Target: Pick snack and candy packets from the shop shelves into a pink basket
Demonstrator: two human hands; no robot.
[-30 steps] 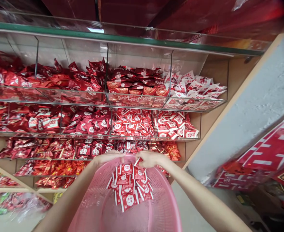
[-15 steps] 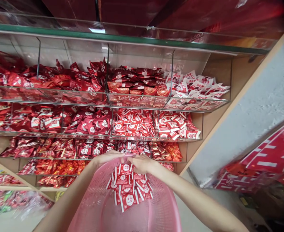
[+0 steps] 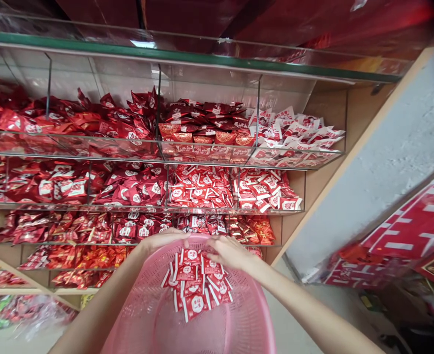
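Note:
A pink plastic basket with perforated walls is tilted towards me, its far rim close to the shelves. My left hand is closed over that far rim, thumb on the inner side. Along the rim to its right, my right hand is curled, its lower fingertips over the packets. Red-and-white small candy packets lie in overlapping rows against the basket's far inner wall. The basket's near end runs out of view, and part of the right hand's grip is hidden.
Glass-fronted shelves with dividers hold heaps of red packets; white-and-red packets fill the upper right compartment. A grey wall and red printed packages stand at right. Clear plastic bags lie at lower left.
My right hand has shifted slightly right along the rim, widening the gap from my left hand. The shelves appear a little further left. The packets in the basket look about the same.

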